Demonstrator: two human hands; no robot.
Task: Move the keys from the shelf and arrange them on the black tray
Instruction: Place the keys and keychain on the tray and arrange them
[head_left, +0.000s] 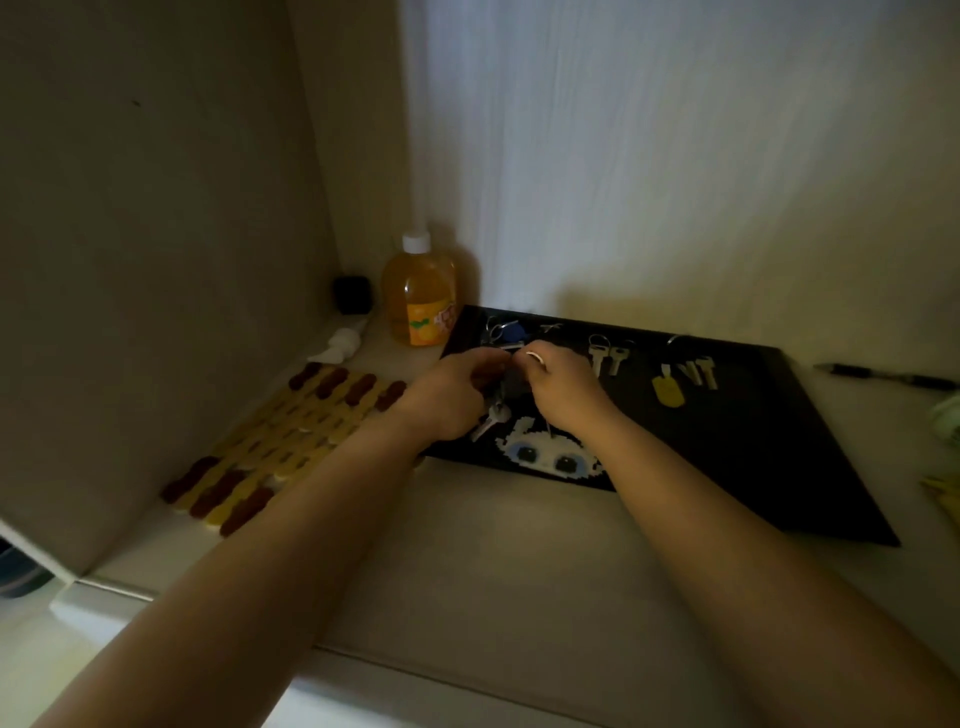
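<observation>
A black tray (769, 447) lies on the shelf, with a white pixel-art face at its near edge. On it rest a key bunch with a blue tag (506, 332), a pair of silver keys on a ring (605, 356) and keys with a yellow tag (680, 379). My left hand (452, 395) and my right hand (563, 387) meet over the tray's left part, both closed on one bunch of keys (493, 415). Silver keys hang below my left hand. The part of the bunch between the fingers is hidden.
An orange drink bottle (420, 293) stands at the tray's far left corner, beside a small black object (353, 294). A yellow and brown woven mat (291, 436) lies to the left. A black pen (883, 375) lies right of the tray.
</observation>
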